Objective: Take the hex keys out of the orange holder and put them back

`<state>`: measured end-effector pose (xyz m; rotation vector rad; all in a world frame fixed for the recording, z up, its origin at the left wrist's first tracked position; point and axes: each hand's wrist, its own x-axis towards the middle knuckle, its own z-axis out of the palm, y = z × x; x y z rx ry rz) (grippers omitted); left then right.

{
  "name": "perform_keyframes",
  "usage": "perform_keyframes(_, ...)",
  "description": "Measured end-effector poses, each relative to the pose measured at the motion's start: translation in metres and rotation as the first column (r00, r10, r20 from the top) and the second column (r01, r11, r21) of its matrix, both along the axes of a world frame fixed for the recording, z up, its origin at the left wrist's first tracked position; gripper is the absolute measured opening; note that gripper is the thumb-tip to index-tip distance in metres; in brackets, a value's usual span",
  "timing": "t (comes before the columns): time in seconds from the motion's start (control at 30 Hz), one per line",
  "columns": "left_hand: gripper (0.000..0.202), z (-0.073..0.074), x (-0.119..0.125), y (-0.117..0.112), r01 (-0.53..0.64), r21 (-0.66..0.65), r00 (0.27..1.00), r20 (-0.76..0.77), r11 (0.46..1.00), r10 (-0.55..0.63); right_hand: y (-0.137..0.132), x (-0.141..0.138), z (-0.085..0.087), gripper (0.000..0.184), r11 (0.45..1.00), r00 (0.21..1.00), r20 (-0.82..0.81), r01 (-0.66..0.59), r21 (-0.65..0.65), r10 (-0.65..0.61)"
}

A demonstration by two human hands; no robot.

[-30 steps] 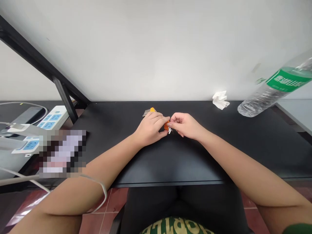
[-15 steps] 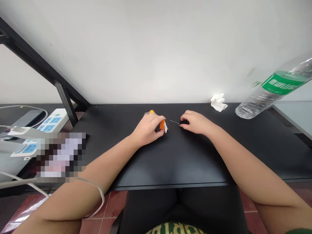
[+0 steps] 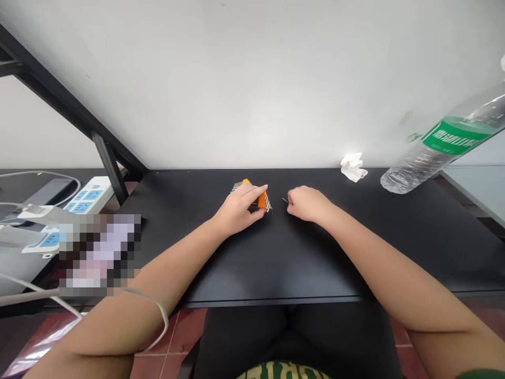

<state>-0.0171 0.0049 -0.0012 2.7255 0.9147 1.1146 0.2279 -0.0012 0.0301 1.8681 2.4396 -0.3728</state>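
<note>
My left hand [image 3: 239,210] rests on the black table [image 3: 300,247] with its fingers closed around a small orange holder [image 3: 262,200] that has thin metal pins sticking out of its end. A second orange piece with pins [image 3: 241,184] peeks out behind that hand. My right hand [image 3: 307,204] lies just to the right, fingers pinched on a thin metal pin [image 3: 284,200] whose tip points toward the orange holder. A small gap separates the pin's tip from the holder.
A crumpled white tissue [image 3: 352,166] lies at the back of the table. A clear water bottle with a green label [image 3: 444,145] leans at the far right. White power strips [image 3: 74,202] and cables sit on the left, beside a black frame strut [image 3: 106,163].
A second ago both hands met at the orange holder. My right hand then drew away to the right with a thin pin, and has since come back a little toward the holder.
</note>
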Motion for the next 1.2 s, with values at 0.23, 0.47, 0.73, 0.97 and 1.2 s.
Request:
perform_keyframes(0.23, 0.051, 0.004, 0.000, -0.006, -0.074, -0.097, 0.997, 0.027, 0.993, 0.077, -0.023, 0.005, 0.019, 0.009, 0.997, 0.860, -0.509, -0.006, -0.073, -0.032)
perform_keyframes(0.47, 0.044, 0.007, 0.004, -0.003, -0.013, 0.004, 0.999, -0.045, 1.000, 0.013, -0.028, -0.006, 0.021, 0.010, 0.974, 0.540, -0.832, -0.091, -0.209, -0.128)
perform_keyframes(0.73, 0.040, 0.010, 0.006, -0.006, 0.012, 0.075, 0.998, -0.064, 0.997, -0.007, -0.026, -0.005, 0.018, 0.009, 0.966, 0.531, -0.836, -0.112, -0.231, -0.138)
perform_keyframes(0.97, 0.040, 0.009, 0.004, -0.005, 0.017, 0.043, 0.996, -0.089, 0.999, -0.013, -0.024, -0.002, 0.016, 0.009, 0.965, 0.555, -0.819, -0.102, -0.241, -0.146)
perform_keyframes(1.2, 0.038, 0.008, 0.005, -0.005, 0.033, 0.070, 0.993, -0.119, 0.997, -0.025, -0.026, 0.000, 0.021, 0.007, 0.973, 0.581, -0.805, -0.092, -0.213, -0.121)
